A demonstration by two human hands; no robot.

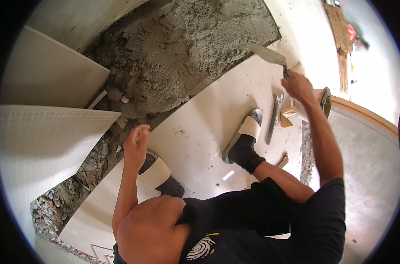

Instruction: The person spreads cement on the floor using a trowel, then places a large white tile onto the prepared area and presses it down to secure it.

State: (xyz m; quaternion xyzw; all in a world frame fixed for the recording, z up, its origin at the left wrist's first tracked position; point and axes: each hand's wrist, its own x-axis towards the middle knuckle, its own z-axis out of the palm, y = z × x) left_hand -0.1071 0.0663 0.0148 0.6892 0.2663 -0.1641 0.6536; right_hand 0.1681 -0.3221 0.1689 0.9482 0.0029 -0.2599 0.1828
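In my right hand [299, 88] is the handle of a trowel [269, 54]; its flat grey blade reaches left to the edge of the wet mortar bed [178, 53]. The mortar is rough and lumpy, spread at the far side beyond the pale floor tiles [200, 114]. My left hand [137, 140] hangs free near the tiles' left edge, beside my left foot. Its fingers are stretched out and hold nothing.
Two large tiles [54, 70] lean at the left above rubble [94, 167]. A hammer [274, 116] and a broken wooden piece [288, 115] lie right of my right foot [248, 136]. Cardboard [339, 39] lies at the far right.
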